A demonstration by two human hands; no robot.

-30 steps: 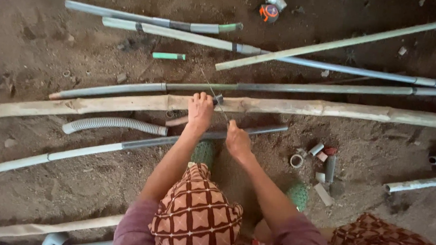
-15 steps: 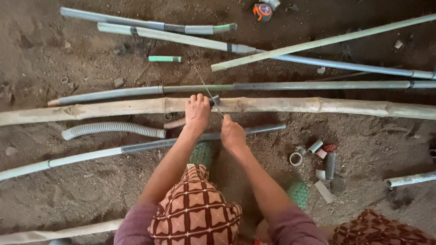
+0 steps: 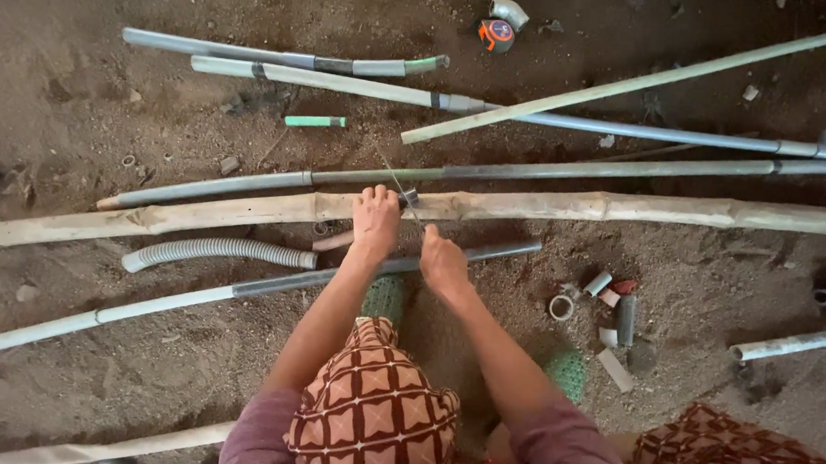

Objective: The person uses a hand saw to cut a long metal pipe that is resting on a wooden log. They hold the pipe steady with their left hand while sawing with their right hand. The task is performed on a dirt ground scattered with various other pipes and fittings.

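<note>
A long pale bamboo pole lies across the dirt floor. My left hand curls over it near its middle, next to a small dark fitting on the pole. A thin wire runs slanting over the pole from the grey pipe behind it toward my right hand. That hand is closed in a fist just in front of the pole, seemingly on the wire's near end. Beneath both wrists lies another grey-and-white pipe.
Several long pipes lie behind the pole, beside a short green piece. A grey corrugated hose lies left of my hands. Small pipe fittings and a ring are scattered at right. An elbow fitting sits far back.
The view has shifted slightly. Both hands stay at the same spot on the pole, the right fist hardly moved.
</note>
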